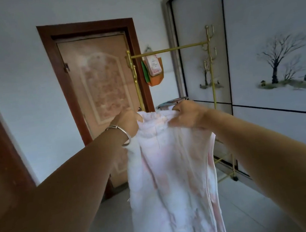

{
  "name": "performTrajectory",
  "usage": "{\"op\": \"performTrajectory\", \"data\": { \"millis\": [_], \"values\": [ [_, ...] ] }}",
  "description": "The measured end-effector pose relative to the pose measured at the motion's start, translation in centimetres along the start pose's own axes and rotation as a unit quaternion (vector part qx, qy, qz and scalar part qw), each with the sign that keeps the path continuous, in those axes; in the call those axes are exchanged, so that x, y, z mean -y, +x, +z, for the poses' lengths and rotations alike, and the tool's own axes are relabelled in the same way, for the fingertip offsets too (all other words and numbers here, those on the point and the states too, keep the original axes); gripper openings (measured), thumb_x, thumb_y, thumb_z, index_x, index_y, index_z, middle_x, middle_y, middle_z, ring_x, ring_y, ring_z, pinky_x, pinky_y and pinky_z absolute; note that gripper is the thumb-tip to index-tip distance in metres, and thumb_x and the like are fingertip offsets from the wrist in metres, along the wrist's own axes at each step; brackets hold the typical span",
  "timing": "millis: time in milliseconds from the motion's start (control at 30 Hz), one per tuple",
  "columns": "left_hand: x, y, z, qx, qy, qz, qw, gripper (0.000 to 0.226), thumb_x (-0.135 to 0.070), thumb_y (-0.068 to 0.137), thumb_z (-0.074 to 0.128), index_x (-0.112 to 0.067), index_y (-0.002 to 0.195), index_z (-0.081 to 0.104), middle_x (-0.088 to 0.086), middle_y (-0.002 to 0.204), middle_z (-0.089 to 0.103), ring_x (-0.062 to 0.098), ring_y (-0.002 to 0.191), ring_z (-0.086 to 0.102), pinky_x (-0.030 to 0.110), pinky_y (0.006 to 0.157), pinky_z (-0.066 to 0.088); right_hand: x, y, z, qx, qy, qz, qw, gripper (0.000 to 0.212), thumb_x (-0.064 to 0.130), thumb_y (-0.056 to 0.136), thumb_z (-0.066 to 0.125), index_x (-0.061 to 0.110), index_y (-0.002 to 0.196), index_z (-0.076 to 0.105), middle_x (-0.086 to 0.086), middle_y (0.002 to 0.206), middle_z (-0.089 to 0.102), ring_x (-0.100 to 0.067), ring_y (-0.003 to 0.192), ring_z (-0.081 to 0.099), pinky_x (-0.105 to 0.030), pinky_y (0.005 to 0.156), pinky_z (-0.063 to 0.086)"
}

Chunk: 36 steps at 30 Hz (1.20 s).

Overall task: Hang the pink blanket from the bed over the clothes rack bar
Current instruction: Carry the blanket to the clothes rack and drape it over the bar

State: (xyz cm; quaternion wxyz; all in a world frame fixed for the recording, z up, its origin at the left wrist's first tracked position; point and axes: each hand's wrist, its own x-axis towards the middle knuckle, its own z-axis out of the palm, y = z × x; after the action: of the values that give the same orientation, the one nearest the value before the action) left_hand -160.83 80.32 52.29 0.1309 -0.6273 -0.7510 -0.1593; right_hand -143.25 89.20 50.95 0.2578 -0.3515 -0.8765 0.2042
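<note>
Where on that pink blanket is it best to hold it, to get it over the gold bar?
Probably along its top edge, as now: the left hand and right hand pinch the bunched upper hem of the pink blanket from either side, apart, so the rest hangs straight down. That long free drape could be lifted over the clothes rack bar from the front.

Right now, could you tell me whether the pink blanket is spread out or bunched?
Bunched: both hands gather the pink blanket's top edge, and it hangs in narrow folds.
</note>
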Motion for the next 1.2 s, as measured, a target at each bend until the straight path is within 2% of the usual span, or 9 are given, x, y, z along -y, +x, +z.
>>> {"op": "performTrajectory", "data": {
  "millis": [200,333,500,567,633,700,800,1067,1200],
  "values": [
    [0.1,11.5,5.4,0.041,-0.202,-0.067,0.976,0.033,0.012,0.086,0.038,0.003,0.094,0.068,0.011,0.1,0.059,0.018,0.097,0.055,0.026,0.084,0.043,-4.2,8.9,1.0,-0.014,0.042,0.052,0.998,0.023,0.035,0.08,0.063,0.02,0.062,0.06,0.006,0.064,0.057,-0.013,0.063,0.055,-0.022,0.051,0.039],
    [-0.9,20.4,8.1,0.082,-0.294,-0.083,0.949,0.032,-0.012,0.093,0.046,0.005,0.115,0.061,0.008,0.087,0.053,0.018,0.081,0.05,0.027,0.071,0.04,-7.1,15.8,0.4,-0.047,0.078,0.095,0.991,0.021,0.02,0.084,0.06,0.007,0.098,0.07,-0.018,0.104,0.068,-0.023,0.083,0.06,-0.025,0.067,0.048],
    [-3.1,27.7,12.0,0.162,-0.331,0.014,0.93,0.041,-0.067,0.076,0.05,-0.029,0.064,0.059,-0.006,0.051,0.06,0.013,0.054,0.051,0.023,0.049,0.038,-13.3,20.6,-1.2,-0.105,0.18,0.147,0.967,0.024,0.007,0.086,0.055,0.001,0.106,0.067,-0.024,0.114,0.067,-0.018,0.081,0.057,-0.018,0.063,0.046],
    [-4.6,31.2,14.0,0.185,-0.323,0.067,0.926,0.045,-0.074,0.067,0.053,-0.031,0.061,0.064,0.001,0.08,0.074,0.016,0.073,0.063,0.028,0.066,0.051,-16.4,22.9,-2.3,-0.127,0.262,0.167,0.942,0.029,0.004,0.091,0.048,-0.007,0.116,0.058,-0.028,0.124,0.059,-0.018,0.078,0.056,-0.02,0.065,0.048],
    [-6.4,34.3,15.5,0.207,-0.343,0.087,0.912,0.061,-0.076,0.054,0.059,-0.035,0.099,0.066,0.008,0.115,0.066,0.022,0.103,0.064,0.039,0.095,0.052,-19.3,25.5,-3.6,-0.138,0.294,0.191,0.926,0.034,0.007,0.088,0.054,-0.01,0.118,0.056,-0.028,0.119,0.061,-0.019,0.075,0.06,-0.025,0.071,0.053],
    [-7.8,37.4,16.9,0.225,-0.348,0.084,0.906,0.085,-0.071,0.049,0.069,-0.031,0.123,0.055,0.009,0.129,0.053,0.024,0.111,0.06,0.043,0.101,0.049,-22.2,28.1,-4.8,-0.128,0.28,0.213,0.927,0.035,0.013,0.081,0.064,-0.009,0.109,0.064,-0.023,0.097,0.068,-0.028,0.078,0.064,-0.037,0.083,0.053],
    [-9.8,42.9,19.2,0.246,-0.376,0.057,0.891,0.042,-0.03,0.068,0.077,-0.015,0.106,0.064,0.009,0.106,0.061,0.018,0.091,0.065,0.035,0.088,0.057,-26.8,31.9,-6.9,-0.099,0.271,0.202,0.936,0.022,0.015,0.085,0.06,-0.005,0.089,0.069,-0.022,0.088,0.067,-0.03,0.075,0.061,-0.044,0.08,0.051],
    [-13.7,54.0,23.9,0.201,-0.36,0.002,0.911,0.014,0.003,0.071,0.061,-0.004,0.082,0.056,0.011,0.077,0.047,0.022,0.068,0.048,0.03,0.059,0.04,-37.8,41.6,-10.4,-0.073,0.298,0.166,0.937,0.024,0.012,0.09,0.055,0.013,0.067,0.062,-0.002,0.064,0.066,-0.016,0.059,0.06,-0.019,0.051,0.05],
    [-13.3,59.0,26.4,0.199,-0.329,0.001,0.923,0.025,0.003,0.074,0.059,-0.013,0.093,0.054,0.01,0.087,0.044,0.02,0.064,0.043,0.024,0.053,0.035,-41.3,45.1,-11.4,-0.104,0.29,0.16,0.938,0.019,0.013,0.09,0.053,0.004,0.081,0.067,-0.022,0.099,0.07,-0.028,0.086,0.065,-0.038,0.078,0.057]
  ]
}}
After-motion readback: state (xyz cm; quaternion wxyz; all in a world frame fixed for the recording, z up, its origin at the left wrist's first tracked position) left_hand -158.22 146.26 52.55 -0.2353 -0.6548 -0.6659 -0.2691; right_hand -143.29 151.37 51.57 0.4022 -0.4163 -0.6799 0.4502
